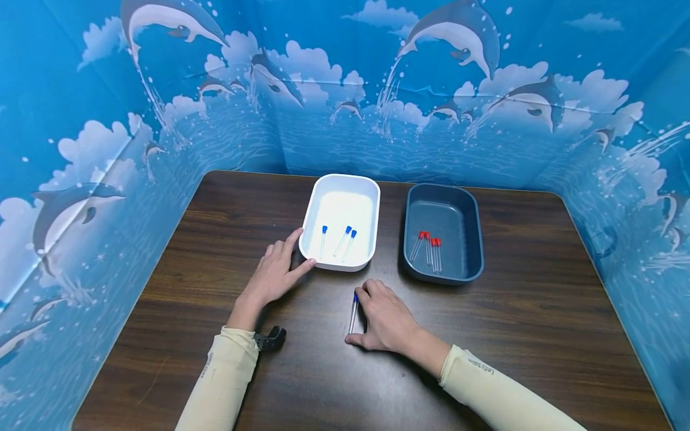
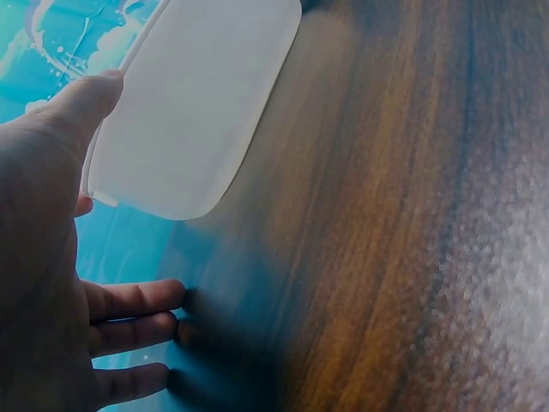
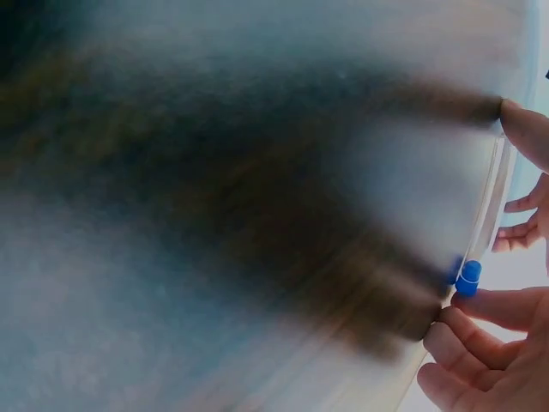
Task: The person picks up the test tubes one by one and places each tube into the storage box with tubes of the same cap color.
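Note:
My right hand (image 1: 385, 317) is low over the table, with a clear test tube (image 1: 353, 316) lengthwise between thumb and index finger. The tube's blue cap (image 3: 468, 279) is by the index finger and its other end by the thumb. With fingers spread and fairly straight, my left hand (image 1: 276, 269) touches the near left corner of a white tray (image 1: 308, 244) with thumb and index finger. Its other fingers (image 2: 137, 330) rest by the table surface. Inside the white tray lie three blue-capped test tubes (image 1: 349, 242).
To the right of the white tray stands a dark grey tray (image 1: 474, 239) holding several red-capped test tubes (image 1: 429, 251). Both trays are near the back of the brown wooden table (image 1: 517, 323). A blue dolphin-print curtain (image 1: 345, 120) surrounds the table. A black band (image 1: 271, 339) is at the left wrist.

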Available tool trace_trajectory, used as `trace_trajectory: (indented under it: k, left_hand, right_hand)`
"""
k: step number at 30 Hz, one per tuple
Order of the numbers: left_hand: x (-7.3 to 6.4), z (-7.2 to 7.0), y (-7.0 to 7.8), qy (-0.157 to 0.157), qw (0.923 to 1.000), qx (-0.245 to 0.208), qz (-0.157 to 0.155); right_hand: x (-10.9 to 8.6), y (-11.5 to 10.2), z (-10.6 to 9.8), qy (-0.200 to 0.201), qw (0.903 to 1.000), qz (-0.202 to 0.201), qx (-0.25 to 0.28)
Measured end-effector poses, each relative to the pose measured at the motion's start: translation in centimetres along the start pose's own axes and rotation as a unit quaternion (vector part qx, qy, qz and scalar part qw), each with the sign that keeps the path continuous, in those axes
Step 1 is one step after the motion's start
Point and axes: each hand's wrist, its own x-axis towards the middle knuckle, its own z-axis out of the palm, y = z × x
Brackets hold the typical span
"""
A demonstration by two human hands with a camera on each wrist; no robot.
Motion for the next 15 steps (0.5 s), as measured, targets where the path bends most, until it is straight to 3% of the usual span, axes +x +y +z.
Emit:
trace_trajectory:
  k: [15]
  left_hand:
    - [0.02, 0.03, -0.16, 0.002, 1.0000, -0.001, 0.005]
  right_hand:
    - [-0.35, -0.31, 0.38, 0.046, 0.9961, -0.037, -0.065]
